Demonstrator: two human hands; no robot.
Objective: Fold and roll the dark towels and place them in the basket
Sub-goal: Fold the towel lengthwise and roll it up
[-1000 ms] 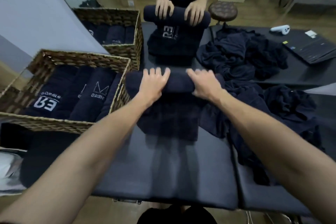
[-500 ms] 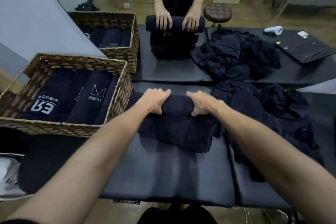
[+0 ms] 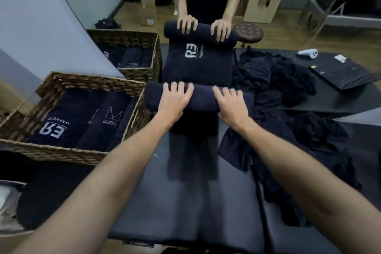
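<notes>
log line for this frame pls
step: rolling towel | left hand: flat on roll | right hand: flat on roll | basket: holds rolled towels | not yet placed

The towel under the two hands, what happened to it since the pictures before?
The rolled towel sat nearer the person half a second ago, with fingers curled over it. Now it lies farther out, and the left hand and right hand press it with fingers spread. An unrolled tail again trails toward the person. The near basket and the towel pile stayed as they were.

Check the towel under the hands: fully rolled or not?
Not fully. The towel is rolled under left hand and right hand, but a flat tail lies unrolled toward the wearer.
</notes>
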